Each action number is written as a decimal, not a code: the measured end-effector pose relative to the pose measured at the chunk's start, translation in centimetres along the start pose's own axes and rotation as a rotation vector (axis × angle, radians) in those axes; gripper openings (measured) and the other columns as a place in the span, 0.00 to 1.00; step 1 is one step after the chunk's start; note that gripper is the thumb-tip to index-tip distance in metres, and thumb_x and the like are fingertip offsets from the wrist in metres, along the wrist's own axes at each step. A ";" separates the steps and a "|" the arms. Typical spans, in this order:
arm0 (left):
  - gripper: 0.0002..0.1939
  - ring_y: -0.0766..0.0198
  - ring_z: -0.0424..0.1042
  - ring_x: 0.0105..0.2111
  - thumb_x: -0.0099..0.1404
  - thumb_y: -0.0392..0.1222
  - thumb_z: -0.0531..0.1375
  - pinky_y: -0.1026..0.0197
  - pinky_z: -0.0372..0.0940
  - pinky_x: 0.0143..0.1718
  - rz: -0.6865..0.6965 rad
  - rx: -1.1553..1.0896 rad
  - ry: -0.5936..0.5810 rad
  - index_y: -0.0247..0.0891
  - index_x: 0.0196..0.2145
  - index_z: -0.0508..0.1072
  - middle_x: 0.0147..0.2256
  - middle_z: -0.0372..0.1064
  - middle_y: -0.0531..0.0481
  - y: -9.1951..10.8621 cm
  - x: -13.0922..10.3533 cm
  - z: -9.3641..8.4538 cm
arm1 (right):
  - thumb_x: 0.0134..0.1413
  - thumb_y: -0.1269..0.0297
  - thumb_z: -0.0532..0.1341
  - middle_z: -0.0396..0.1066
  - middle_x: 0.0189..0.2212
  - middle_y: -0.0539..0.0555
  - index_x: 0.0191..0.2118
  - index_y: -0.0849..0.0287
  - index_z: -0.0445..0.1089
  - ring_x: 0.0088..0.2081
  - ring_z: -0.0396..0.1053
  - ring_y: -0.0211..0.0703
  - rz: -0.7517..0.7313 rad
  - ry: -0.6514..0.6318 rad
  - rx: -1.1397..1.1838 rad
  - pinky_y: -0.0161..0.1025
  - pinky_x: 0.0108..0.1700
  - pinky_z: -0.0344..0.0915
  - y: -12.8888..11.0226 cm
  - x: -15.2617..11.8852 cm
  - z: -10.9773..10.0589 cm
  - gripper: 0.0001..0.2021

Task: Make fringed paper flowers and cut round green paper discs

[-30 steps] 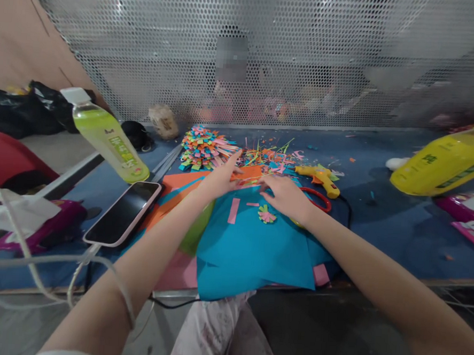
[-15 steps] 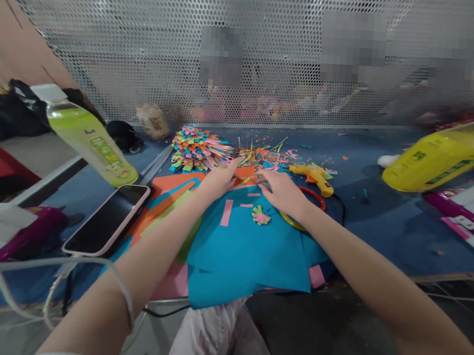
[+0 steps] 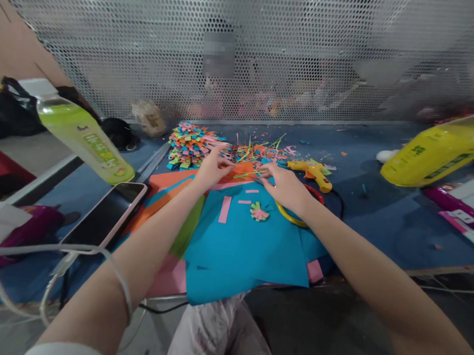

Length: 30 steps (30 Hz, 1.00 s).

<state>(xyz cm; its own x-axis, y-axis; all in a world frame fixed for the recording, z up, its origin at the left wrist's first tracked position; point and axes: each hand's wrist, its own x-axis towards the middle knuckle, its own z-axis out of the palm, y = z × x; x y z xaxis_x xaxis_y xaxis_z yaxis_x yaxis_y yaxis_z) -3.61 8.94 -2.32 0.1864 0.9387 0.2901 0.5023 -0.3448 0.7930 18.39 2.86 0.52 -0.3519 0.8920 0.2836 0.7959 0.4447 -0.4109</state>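
My left hand [image 3: 211, 168] and my right hand [image 3: 285, 188] meet over the orange sheet [image 3: 243, 171] at the far edge of a blue paper sheet [image 3: 244, 245]. The fingertips of both pinch thin green paper strips [image 3: 247, 174] between them. A pink strip [image 3: 224, 209] and a small paper flower [image 3: 259, 212] lie on the blue sheet just below the hands. A heap of colourful folded paper bits [image 3: 187, 144] sits beyond my left hand, and loose cut scraps [image 3: 258, 151] lie beyond the strips.
A yellow glue gun [image 3: 312, 172] and scissors handles [image 3: 294, 219] lie right of my right hand. A phone [image 3: 104, 215] and a green bottle [image 3: 85, 136] stand at left, a yellow bottle [image 3: 435, 152] at right. A perforated metal screen [image 3: 268, 56] closes the back.
My left hand's fingers curled up from lying flat and closed on the strips. My right hand's fingertips slid slightly toward them. The view shifted a little.
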 end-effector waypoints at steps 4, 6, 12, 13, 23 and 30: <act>0.36 0.60 0.74 0.44 0.59 0.36 0.57 0.59 0.64 0.47 0.171 0.284 -0.251 0.33 0.63 0.48 0.42 0.76 0.45 0.7 -0.4 -0.3 | 0.54 0.65 0.59 0.72 0.47 0.66 0.56 0.67 0.62 0.48 0.70 0.58 0.018 -0.068 -0.188 0.50 0.45 0.66 -0.1 -0.4 -0.4 0.24; 0.39 0.60 0.71 0.49 0.60 0.38 0.58 0.59 0.63 0.50 0.190 0.318 -0.320 0.33 0.64 0.45 0.45 0.74 0.45 0.9 -0.6 -0.5 | 0.53 0.62 0.61 0.70 0.48 0.68 0.57 0.69 0.60 0.50 0.68 0.61 0.015 -0.101 -0.262 0.51 0.45 0.66 -0.2 -0.6 -0.5 0.27; 0.38 0.61 0.71 0.49 0.61 0.37 0.58 0.59 0.63 0.50 0.185 0.360 -0.275 0.35 0.65 0.46 0.44 0.75 0.47 0.8 0.1 -0.2 | 0.54 0.66 0.60 0.69 0.50 0.67 0.58 0.68 0.59 0.51 0.66 0.61 0.020 -0.161 -0.366 0.52 0.46 0.64 -0.4 -0.8 -0.5 0.26; 0.37 0.61 0.72 0.48 0.60 0.36 0.58 0.59 0.63 0.50 0.192 0.369 -0.250 0.35 0.64 0.48 0.42 0.76 0.48 0.7 0.3 -0.1 | 0.54 0.67 0.60 0.69 0.50 0.67 0.58 0.68 0.60 0.51 0.66 0.61 0.018 -0.165 -0.371 0.52 0.46 0.63 -0.4 -0.8 -0.5 0.25; 0.39 0.65 0.73 0.31 0.55 0.35 0.63 0.65 0.65 0.36 0.118 0.231 -0.146 0.34 0.61 0.52 0.32 0.77 0.50 0.6 0.6 0.4 | 0.56 0.63 0.57 0.62 0.57 0.65 0.61 0.67 0.55 0.56 0.59 0.60 -0.097 -0.068 -0.310 0.54 0.53 0.56 0.3 -0.2 0.8 0.28; 0.38 0.66 0.73 0.29 0.53 0.35 0.64 0.63 0.66 0.36 0.044 0.079 -0.107 0.33 0.59 0.53 0.29 0.76 0.51 0.3 0.8 -0.2 | 0.59 0.65 0.53 0.66 0.54 0.63 0.57 0.65 0.59 0.55 0.59 0.56 -0.147 -0.036 -0.276 0.52 0.53 0.52 0.4 0.4 0.9 0.21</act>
<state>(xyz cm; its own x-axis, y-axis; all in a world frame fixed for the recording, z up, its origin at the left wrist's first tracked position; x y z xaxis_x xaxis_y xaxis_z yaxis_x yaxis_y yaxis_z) -3.49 9.59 -1.80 0.2964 0.9184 0.2621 0.5558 -0.3890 0.7346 18.11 3.46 -0.25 -0.4862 0.8246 0.2892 0.8373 0.5343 -0.1158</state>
